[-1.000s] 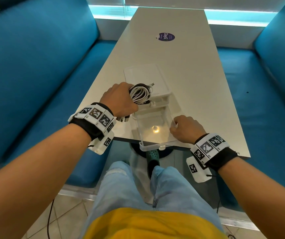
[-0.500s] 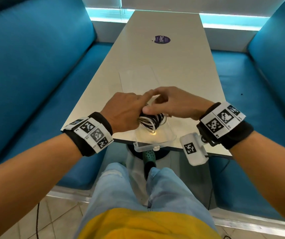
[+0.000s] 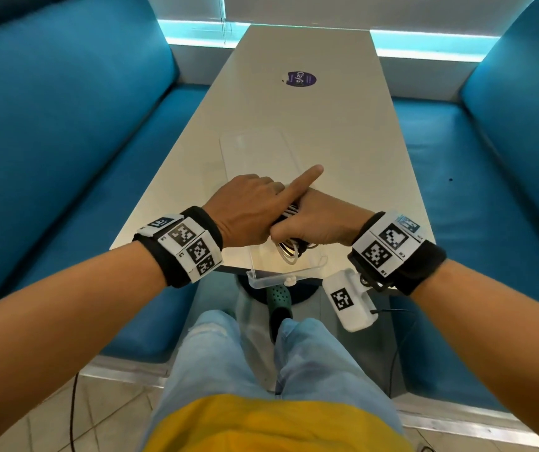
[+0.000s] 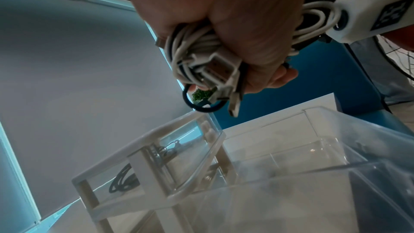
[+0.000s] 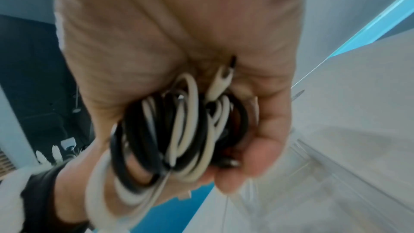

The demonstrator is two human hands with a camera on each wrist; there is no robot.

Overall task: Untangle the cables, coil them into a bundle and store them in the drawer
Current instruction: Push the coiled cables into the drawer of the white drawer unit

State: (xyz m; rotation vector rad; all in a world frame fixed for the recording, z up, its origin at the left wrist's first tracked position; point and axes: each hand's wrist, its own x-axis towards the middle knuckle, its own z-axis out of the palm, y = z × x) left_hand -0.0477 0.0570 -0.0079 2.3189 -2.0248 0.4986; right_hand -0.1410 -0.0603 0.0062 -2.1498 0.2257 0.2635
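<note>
A coiled bundle of black and white cables (image 3: 289,256) hangs just above the pulled-out clear drawer (image 3: 286,277) at the table's near edge. Both hands hold it. My left hand (image 3: 245,213) grips it from the left, its index finger pointing straight out over my right hand (image 3: 323,223). In the left wrist view the left hand (image 4: 235,24) is wrapped around the bundle (image 4: 201,56), whose USB plugs stick out above the drawer (image 4: 313,148). The right wrist view shows the right hand (image 5: 179,33) curled round the loops (image 5: 174,130).
The clear drawer unit (image 3: 255,151) sits on the white table (image 3: 343,141) behind the hands. A purple sticker (image 3: 300,79) lies farther back. Blue sofa seats (image 3: 66,141) flank the table on both sides. The drawer's front overhangs the table edge above my knees.
My right hand left the drawer's edge and took hold of the bundle. My left hand carried the bundle from beside the drawer unit to above the open drawer.
</note>
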